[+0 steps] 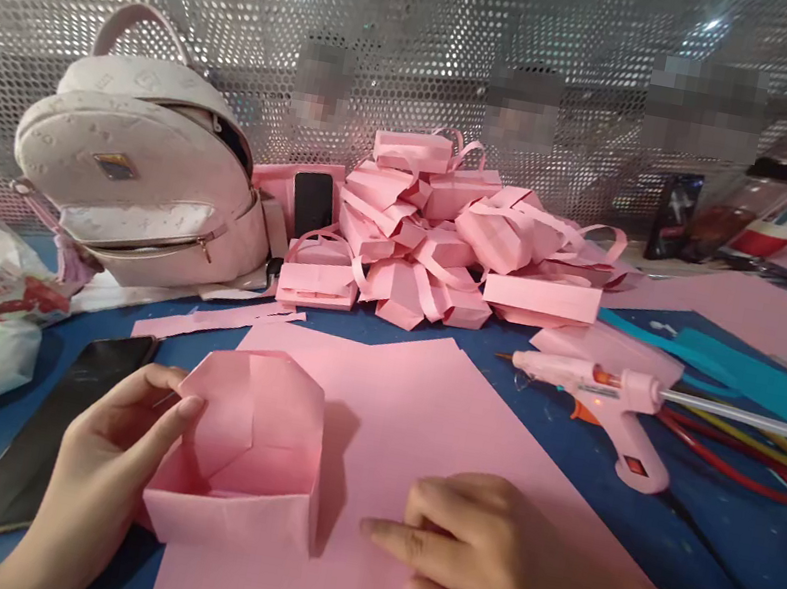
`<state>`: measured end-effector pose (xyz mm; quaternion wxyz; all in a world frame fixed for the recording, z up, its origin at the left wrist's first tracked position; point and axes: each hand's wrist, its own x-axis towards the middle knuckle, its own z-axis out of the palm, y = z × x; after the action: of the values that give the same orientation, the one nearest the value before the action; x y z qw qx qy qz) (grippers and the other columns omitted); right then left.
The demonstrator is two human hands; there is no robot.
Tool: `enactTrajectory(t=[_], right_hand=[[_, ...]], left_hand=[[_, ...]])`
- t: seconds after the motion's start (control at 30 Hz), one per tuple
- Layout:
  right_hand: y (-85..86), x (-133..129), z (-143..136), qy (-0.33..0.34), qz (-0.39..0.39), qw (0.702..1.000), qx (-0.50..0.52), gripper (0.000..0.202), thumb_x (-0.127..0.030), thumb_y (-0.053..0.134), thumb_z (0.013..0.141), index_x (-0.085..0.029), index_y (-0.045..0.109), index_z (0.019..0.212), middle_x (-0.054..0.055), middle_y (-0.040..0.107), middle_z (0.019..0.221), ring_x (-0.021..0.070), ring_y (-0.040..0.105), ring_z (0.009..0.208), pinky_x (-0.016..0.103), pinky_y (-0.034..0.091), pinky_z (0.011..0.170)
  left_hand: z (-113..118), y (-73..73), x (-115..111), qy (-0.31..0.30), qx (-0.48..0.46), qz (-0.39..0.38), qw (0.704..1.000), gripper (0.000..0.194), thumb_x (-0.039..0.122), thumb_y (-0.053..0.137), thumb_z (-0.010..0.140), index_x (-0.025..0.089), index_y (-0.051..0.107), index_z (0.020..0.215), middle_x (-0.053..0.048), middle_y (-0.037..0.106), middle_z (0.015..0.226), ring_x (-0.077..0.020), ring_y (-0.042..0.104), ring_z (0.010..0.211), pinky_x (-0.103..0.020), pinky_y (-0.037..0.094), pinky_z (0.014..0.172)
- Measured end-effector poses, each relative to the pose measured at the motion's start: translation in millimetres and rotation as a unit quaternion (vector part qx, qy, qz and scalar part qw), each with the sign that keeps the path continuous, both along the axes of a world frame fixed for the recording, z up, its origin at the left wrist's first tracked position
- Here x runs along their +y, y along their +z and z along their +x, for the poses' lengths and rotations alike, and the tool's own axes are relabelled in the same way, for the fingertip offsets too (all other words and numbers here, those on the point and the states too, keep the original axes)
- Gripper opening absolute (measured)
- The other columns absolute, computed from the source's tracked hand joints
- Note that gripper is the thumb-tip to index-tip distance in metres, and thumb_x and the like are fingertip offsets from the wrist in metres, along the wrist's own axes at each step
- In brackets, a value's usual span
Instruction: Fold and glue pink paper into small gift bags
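My left hand [114, 448] pinches the left edge of a small pink paper box [232, 520] between thumb and fingers. The box stands with its raised back flap up and its inside facing me. Under it lies a large sheet of pink paper [409, 419]. Just above that sheet, to the right of the box, is my right hand [468, 562]. Its index finger points left toward the box, the other fingers are loosely bent, and nothing shows in them. A pink glue gun [618, 405] with a clear glue stick rests on the right, apart from both hands.
A pile of folded pink paper boxes [442, 232] with paper handles fills the back middle. A white backpack [148, 170] stands at back left. One phone [57, 428] lies by my left hand; another phone [312, 204] leans behind. Blue paper strips [746, 367] lie right, before a perforated metal screen [426, 26].
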<state>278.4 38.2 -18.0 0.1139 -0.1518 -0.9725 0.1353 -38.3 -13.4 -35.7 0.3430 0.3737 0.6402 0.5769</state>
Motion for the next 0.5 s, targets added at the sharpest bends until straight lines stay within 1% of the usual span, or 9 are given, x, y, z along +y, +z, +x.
enactTrajectory(t=[0.1, 0.2, 0.37, 0.5], right_hand=[[0.3, -0.6, -1.0, 0.017, 0.0, 1.0, -0.017, 0.044, -0.036, 0.027, 0.108, -0.02, 0.064, 0.128, 0.005, 0.062, 0.087, 0.0185, 0.059, 0.073, 0.03, 0.042, 0.07], [0.6, -0.7, -1.8, 0.02, 0.002, 1.0, -0.02, 0.046, -0.04, 0.027, 0.108, -0.02, 0.062, 0.13, 0.005, 0.062, 0.087, 0.0188, 0.058, 0.073, 0.03, 0.042, 0.069], [1.9, -0.7, -0.3, -0.015, 0.008, 1.0, 0.008, 0.05, -0.038, 0.021, 0.109, -0.019, 0.063, 0.13, 0.004, 0.059, 0.084, 0.0172, 0.055, 0.069, 0.029, 0.04, 0.066], [2.3, -0.7, -0.1, 0.002, 0.001, 1.0, 0.019, 0.056, -0.039, 0.016, 0.109, -0.017, 0.066, 0.124, 0.005, 0.058, 0.081, 0.0173, 0.053, 0.068, 0.03, 0.039, 0.066]], left_hand=[[-0.8, -0.9, -1.3, 0.002, 0.0, -0.006, 1.0, 0.042, 0.053, 0.084, 0.068, 0.024, 0.06, 0.087, 0.003, 0.061, 0.073, -0.0116, 0.052, 0.055, -0.015, 0.044, 0.044], [-1.5, -1.4, -3.4, -0.003, -0.003, -0.008, 1.0, 0.043, 0.054, 0.084, 0.067, 0.024, 0.06, 0.087, 0.003, 0.06, 0.071, -0.0109, 0.05, 0.052, -0.016, 0.042, 0.042], [-0.6, -0.9, -1.9, 0.002, -0.01, -0.007, 1.0, 0.043, 0.054, 0.084, 0.066, 0.024, 0.06, 0.086, 0.003, 0.061, 0.074, -0.012, 0.053, 0.054, -0.017, 0.046, 0.044], [0.7, 0.7, -1.3, 0.004, -0.016, -0.011, 1.0, 0.043, 0.052, 0.085, 0.066, 0.023, 0.06, 0.086, 0.003, 0.063, 0.073, -0.0127, 0.055, 0.054, -0.018, 0.045, 0.044]])
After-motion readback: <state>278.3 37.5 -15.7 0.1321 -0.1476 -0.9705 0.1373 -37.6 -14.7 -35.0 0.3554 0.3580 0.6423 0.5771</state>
